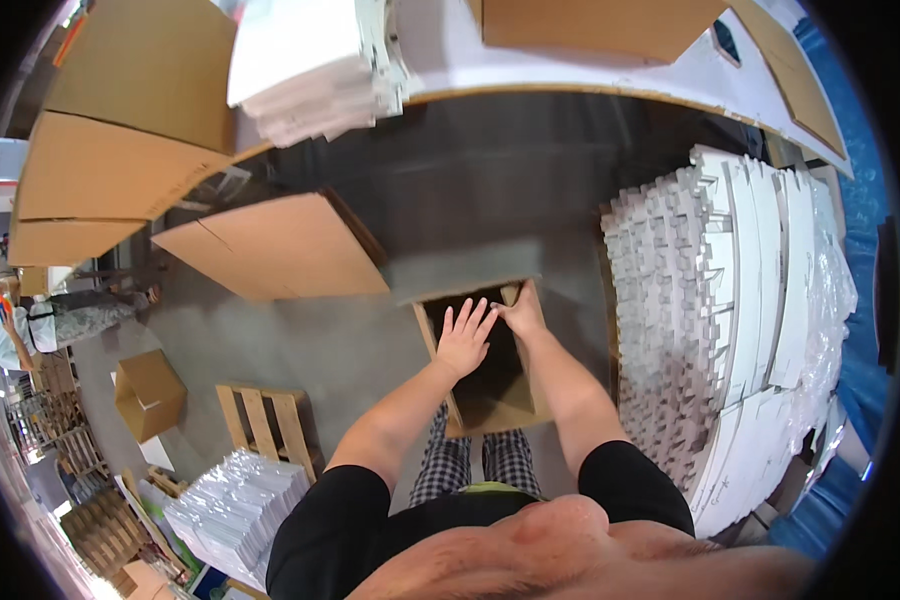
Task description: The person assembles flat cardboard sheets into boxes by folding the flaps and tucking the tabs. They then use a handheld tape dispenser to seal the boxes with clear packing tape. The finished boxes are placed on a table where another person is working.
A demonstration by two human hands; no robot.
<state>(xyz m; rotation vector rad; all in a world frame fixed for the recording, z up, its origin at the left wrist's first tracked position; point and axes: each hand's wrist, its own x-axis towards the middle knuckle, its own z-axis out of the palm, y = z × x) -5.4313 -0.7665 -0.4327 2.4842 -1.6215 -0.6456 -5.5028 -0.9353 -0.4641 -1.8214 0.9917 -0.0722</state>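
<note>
An open brown cardboard box (495, 414) stands in front of my legs, its dark inside facing up. My left hand (463, 345) is over the opening with its fingers stretched and spread, holding nothing. At the far right corner of the box, my right hand (520, 312) grips the cardboard edge, thumb toward the inside. Some of its fingers are hidden behind the wall.
A tall stack of white notched sheets (670, 320) stands to the right. Ahead is a table (440, 50) with white sheets (310, 70). A large cardboard piece (280, 245), a wooden pallet (265, 425) and wrapped stacks (240, 510) lie left. Another person (20, 330) stands far left.
</note>
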